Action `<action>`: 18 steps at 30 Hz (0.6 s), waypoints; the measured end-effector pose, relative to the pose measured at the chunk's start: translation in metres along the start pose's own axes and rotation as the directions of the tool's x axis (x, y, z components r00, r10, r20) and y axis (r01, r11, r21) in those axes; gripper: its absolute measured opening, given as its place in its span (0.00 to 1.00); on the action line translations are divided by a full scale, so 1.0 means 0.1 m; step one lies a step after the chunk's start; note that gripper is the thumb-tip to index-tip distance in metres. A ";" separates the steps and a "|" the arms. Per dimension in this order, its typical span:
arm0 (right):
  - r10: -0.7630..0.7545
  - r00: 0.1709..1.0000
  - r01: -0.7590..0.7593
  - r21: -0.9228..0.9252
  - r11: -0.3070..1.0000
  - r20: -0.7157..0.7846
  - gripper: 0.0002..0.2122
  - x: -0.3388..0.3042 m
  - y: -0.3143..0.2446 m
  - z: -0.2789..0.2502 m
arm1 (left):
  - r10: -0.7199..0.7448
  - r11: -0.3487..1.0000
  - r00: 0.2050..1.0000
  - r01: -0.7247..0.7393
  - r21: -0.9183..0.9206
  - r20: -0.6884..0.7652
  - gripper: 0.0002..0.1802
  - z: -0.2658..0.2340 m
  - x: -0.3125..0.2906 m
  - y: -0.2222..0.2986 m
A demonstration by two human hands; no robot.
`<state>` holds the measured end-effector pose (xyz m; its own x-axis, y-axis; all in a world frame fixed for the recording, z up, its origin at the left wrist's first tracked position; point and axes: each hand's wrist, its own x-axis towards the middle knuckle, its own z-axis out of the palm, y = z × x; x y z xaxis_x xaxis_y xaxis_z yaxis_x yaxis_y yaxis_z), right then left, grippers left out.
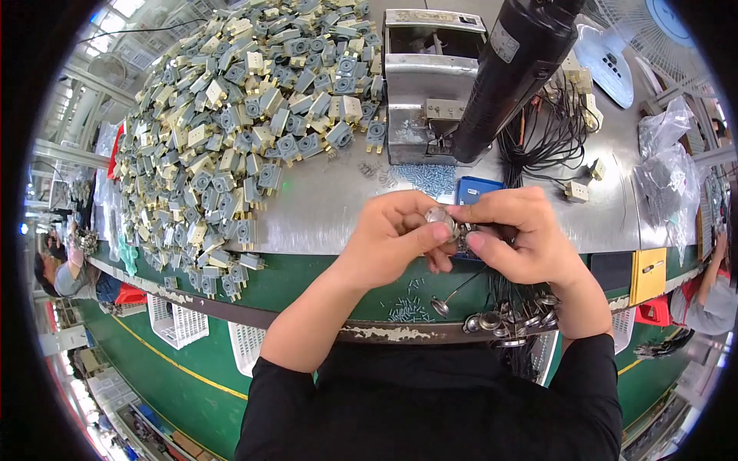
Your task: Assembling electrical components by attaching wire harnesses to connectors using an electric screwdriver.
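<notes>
In front of me my left hand [403, 230] is closed, its thumb and fingers pinching a small round silver metal part [440, 217]. Close against it, my right hand [519, 234] is pinched too, its fingertips at the part's right side; what exactly they grip is too small to make out. Below the hands, similar round metal parts [507, 319] on dark cables lie bunched at the table's near edge. One single disc [440, 306] on a cable lies apart from that bunch. Loose small screws [411, 310] are scattered on the green mat, and more screws [434, 180] are heaped beyond my hands.
A large pile of grey and cream plug-like parts [254, 100] covers the left. A metal bench machine [427, 73] and a thick black cylinder [515, 69] stand ahead. Black cables [542, 138], a blue tray [478, 187], a fan [607, 61] and a yellow pad [648, 276] are rightward.
</notes>
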<state>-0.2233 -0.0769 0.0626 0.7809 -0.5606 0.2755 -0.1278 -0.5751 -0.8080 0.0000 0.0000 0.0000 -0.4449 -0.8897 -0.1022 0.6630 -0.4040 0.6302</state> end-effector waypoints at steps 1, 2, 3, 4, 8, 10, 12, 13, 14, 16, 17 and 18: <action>0.039 0.999 -0.038 0.044 0.998 -0.027 0.18 0.00 -0.02 0.03 | 0.147 0.958 0.986 -0.122 0.258 -0.080 0.10 0.09 -0.01 0.02; 0.080 0.995 -0.075 0.089 0.993 -0.052 0.19 0.01 -0.02 0.05 | 0.306 0.837 0.945 -0.209 0.506 -0.118 0.07 0.14 -0.01 0.01; 0.078 0.996 -0.073 0.089 0.993 -0.049 0.19 0.01 0.00 0.06 | 0.310 0.837 0.943 -0.211 0.506 -0.118 0.07 0.17 0.01 -0.03; 0.046 0.996 -0.040 0.082 0.996 -0.076 0.18 0.02 0.04 0.08 | 0.397 0.771 0.908 -0.252 0.584 -0.132 0.07 0.19 0.03 -0.07; -0.036 0.993 0.032 -0.042 0.999 -0.110 0.17 0.03 0.08 0.10 | 0.488 0.691 0.869 -0.325 0.646 -0.085 0.09 0.12 0.08 -0.10; -0.045 0.992 0.040 -0.051 0.998 -0.114 0.17 0.03 0.09 0.11 | 0.430 0.759 0.899 -0.311 0.572 -0.083 0.10 0.09 0.09 -0.11; -0.054 0.991 0.047 -0.061 0.997 -0.121 0.17 0.03 0.12 0.11 | 0.370 0.820 0.926 -0.289 0.494 -0.073 0.11 0.07 0.08 -0.08; -0.063 0.992 0.062 -0.019 0.998 -0.113 0.17 0.03 0.15 0.11 | 0.262 0.822 0.965 -0.206 0.531 -0.031 0.13 0.06 0.06 -0.03; -0.073 0.992 0.076 0.024 0.997 -0.106 0.17 0.02 0.17 0.10 | 0.148 0.811 0.989 -0.125 0.572 0.006 0.16 0.04 0.04 0.00; -0.039 0.998 0.042 0.060 0.997 -0.047 0.16 0.06 0.11 0.01 | 0.117 0.846 0.993 -0.118 0.520 0.034 0.16 0.02 0.00 0.02; -0.006 1.000 0.004 0.093 0.996 0.012 0.16 0.07 0.08 -0.01 | 0.086 0.879 0.994 -0.107 0.465 0.066 0.17 0.01 -0.01 0.02; -0.010 1.000 0.009 0.089 0.996 0.010 0.16 0.08 0.08 -0.03 | 0.089 0.877 0.994 -0.111 0.468 0.070 0.17 0.00 0.00 0.01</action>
<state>-0.2198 -0.0874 0.0599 0.7882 -0.5490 0.2781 -0.0663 -0.5249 -0.8486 0.0005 -0.0006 0.0001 -0.4256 -0.9049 0.0085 0.3490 -0.1554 0.9241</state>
